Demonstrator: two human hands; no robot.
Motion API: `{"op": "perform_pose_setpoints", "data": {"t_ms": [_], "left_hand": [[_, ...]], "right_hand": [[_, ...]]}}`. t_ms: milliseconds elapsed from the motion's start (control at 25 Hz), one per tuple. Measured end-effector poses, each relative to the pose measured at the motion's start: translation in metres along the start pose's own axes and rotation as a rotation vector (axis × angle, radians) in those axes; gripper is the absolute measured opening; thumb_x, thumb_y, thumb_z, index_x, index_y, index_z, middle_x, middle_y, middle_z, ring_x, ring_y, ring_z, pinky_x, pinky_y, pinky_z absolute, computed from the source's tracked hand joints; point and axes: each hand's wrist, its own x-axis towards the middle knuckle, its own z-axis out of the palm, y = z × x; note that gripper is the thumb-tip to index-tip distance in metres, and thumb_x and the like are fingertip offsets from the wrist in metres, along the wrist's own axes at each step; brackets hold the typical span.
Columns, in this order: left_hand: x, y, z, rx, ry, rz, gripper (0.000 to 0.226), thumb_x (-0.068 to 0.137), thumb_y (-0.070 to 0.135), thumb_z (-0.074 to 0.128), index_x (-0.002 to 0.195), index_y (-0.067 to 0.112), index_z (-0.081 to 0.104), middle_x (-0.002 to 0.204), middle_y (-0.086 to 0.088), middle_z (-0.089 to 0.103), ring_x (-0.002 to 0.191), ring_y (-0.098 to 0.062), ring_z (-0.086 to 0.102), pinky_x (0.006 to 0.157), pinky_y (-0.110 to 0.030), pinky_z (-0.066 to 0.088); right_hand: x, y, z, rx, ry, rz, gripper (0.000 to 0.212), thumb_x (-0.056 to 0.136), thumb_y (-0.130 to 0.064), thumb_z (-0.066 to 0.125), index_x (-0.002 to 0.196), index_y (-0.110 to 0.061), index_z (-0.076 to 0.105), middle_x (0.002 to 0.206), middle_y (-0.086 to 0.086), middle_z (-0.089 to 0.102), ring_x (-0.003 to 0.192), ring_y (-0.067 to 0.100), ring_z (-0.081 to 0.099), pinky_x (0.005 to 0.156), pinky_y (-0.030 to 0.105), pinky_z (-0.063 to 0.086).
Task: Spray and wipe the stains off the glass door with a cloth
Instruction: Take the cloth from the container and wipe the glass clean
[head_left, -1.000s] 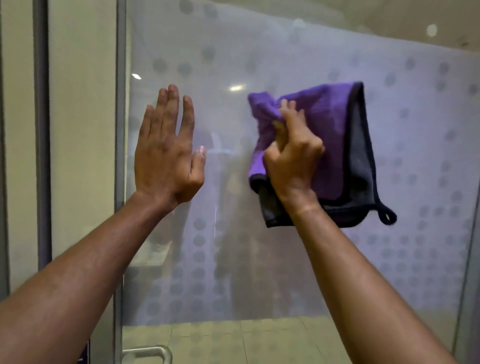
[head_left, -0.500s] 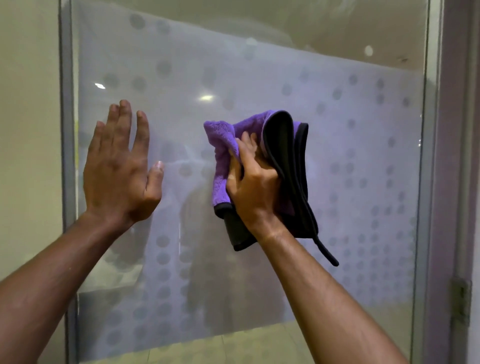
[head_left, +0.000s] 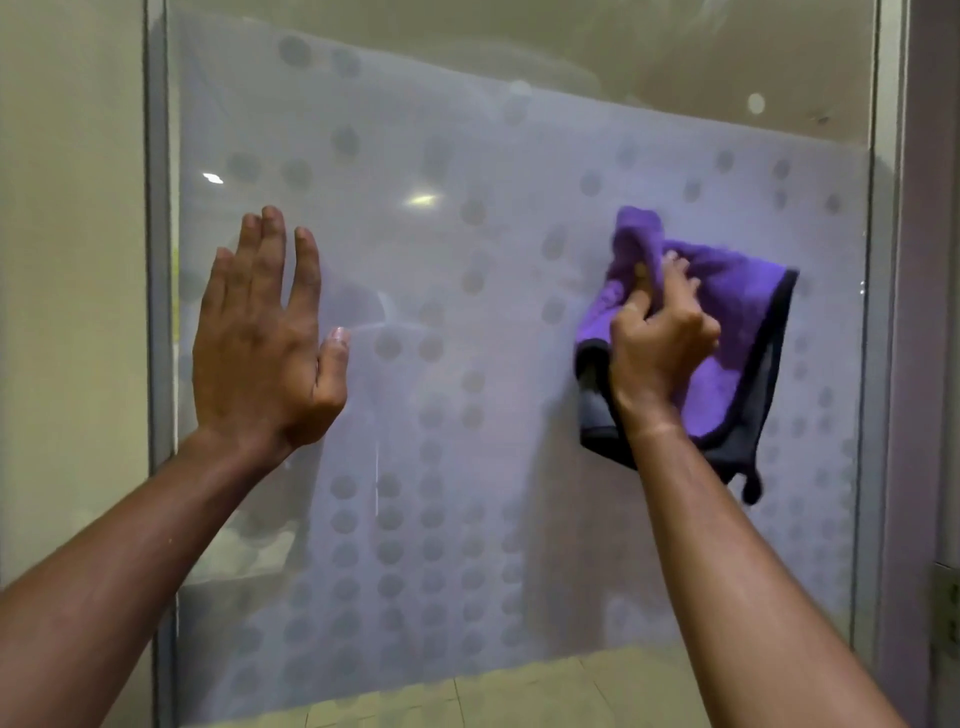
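Glass door (head_left: 519, 338): upright pane filling most of the view, covered across its middle by a frosted film printed with rows of grey dots; clear strips above and below the film. Two light reflections show on its upper left part. A metal edge (head_left: 156, 364) runs down its left side, a frame post (head_left: 883, 364) down its right.

Left hand (head_left: 265, 332): released, fingers straight and together, thumb out to the side, palm laid flat against the left part of the glass.

Right hand (head_left: 660, 348): grasping the cloth, fingers curled into its bunched top, pressing it against the glass on the right part of the pane, near the frame post.

Cloth (head_left: 737, 322): purple microfibre with a grey reverse and black trimmed edge, crumpled under the hand; a small hanging loop (head_left: 750, 488) dangles at its lower right corner.

Wall (head_left: 67, 260): pale, plain, left of the door.

Floor tiles (head_left: 519, 691): light, seen through the clear strip at the bottom.
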Motion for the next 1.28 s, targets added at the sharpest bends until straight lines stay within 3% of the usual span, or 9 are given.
{"op": "perform_pose_setpoints", "data": {"t_ms": [240,400,600,720,840,1000,1120,1200,1280], "left_hand": [[0.0,-0.002,0.001,0.009,-0.003,-0.002,0.078,0.087,0.039,0.034,0.154,0.002,0.016,0.162,-0.024,0.008,0.152,-0.034,0.005,0.122,-0.039,-0.002],[0.0,-0.003,0.002,-0.006,-0.015,0.004,0.078,0.088,0.04,0.033,0.155,0.004,0.015,0.163,-0.022,0.005,0.152,-0.032,0.003,0.122,-0.04,0.0],[0.0,-0.002,0.001,0.002,-0.002,0.001,0.078,0.088,0.038,0.036,0.154,0.003,0.016,0.162,-0.023,0.007,0.152,-0.033,0.005,0.122,-0.041,0.0],[0.0,0.0,0.003,0.007,0.002,0.001,0.078,0.088,0.037,0.037,0.154,0.003,0.016,0.162,-0.023,0.008,0.152,-0.033,0.005,0.122,-0.042,0.001],[-0.001,-0.002,0.003,0.011,-0.003,0.0,0.077,0.088,0.038,0.036,0.155,0.004,0.015,0.163,-0.022,0.006,0.152,-0.032,0.003,0.123,-0.041,0.001],[0.0,-0.002,0.003,0.006,-0.002,-0.005,0.078,0.089,0.039,0.035,0.155,0.005,0.014,0.163,-0.022,0.006,0.152,-0.032,0.003,0.122,-0.038,-0.002],[-0.001,-0.003,0.001,0.003,-0.003,-0.002,0.077,0.088,0.038,0.037,0.154,0.003,0.017,0.162,-0.023,0.008,0.152,-0.033,0.005,0.121,-0.037,-0.003],[-0.001,-0.001,0.001,0.004,0.001,-0.004,0.078,0.087,0.037,0.037,0.154,0.002,0.018,0.162,-0.024,0.009,0.151,-0.034,0.006,0.122,-0.038,-0.001],[0.0,0.0,0.001,0.019,-0.007,0.0,0.078,0.087,0.037,0.036,0.154,0.002,0.017,0.162,-0.024,0.008,0.151,-0.034,0.005,0.122,-0.041,0.0]], "right_hand": [[-0.064,-0.049,0.005,0.272,-0.199,-0.425,0.031,0.081,0.012,0.058,0.108,0.005,0.07,0.117,0.022,0.067,0.112,0.032,0.064,0.103,0.042,0.046],[-0.075,0.014,-0.033,0.229,-0.174,-0.355,0.029,0.088,0.003,0.055,0.114,0.007,0.067,0.119,0.02,0.065,0.113,0.024,0.06,0.101,0.029,0.043],[-0.01,0.038,-0.016,0.001,0.008,-0.061,0.038,0.081,-0.011,0.052,0.109,0.005,0.071,0.106,0.024,0.071,0.089,0.044,0.07,0.069,0.045,0.057],[0.009,-0.01,0.009,0.088,-0.011,-0.084,0.036,0.077,-0.002,0.06,0.11,0.004,0.07,0.11,0.024,0.07,0.1,0.046,0.066,0.076,0.046,0.056],[-0.018,-0.05,0.02,0.185,-0.098,-0.354,0.03,0.079,0.008,0.06,0.107,0.004,0.071,0.113,0.023,0.069,0.106,0.041,0.065,0.091,0.041,0.05],[-0.056,-0.016,-0.006,0.321,-0.359,-0.415,0.03,0.09,0.004,0.048,0.115,0.008,0.066,0.123,0.024,0.064,0.118,0.031,0.059,0.106,0.04,0.042],[-0.052,0.025,-0.027,0.142,-0.133,-0.316,0.034,0.088,-0.003,0.049,0.114,0.007,0.067,0.118,0.021,0.066,0.106,0.027,0.064,0.092,0.025,0.045],[-0.031,0.037,-0.02,0.014,0.004,-0.24,0.034,0.084,-0.006,0.052,0.11,0.007,0.069,0.108,0.026,0.069,0.094,0.041,0.069,0.08,0.035,0.052],[-0.008,0.019,-0.003,0.025,-0.002,-0.158,0.035,0.081,-0.002,0.056,0.111,0.006,0.069,0.108,0.028,0.069,0.094,0.047,0.067,0.078,0.044,0.056]]}}
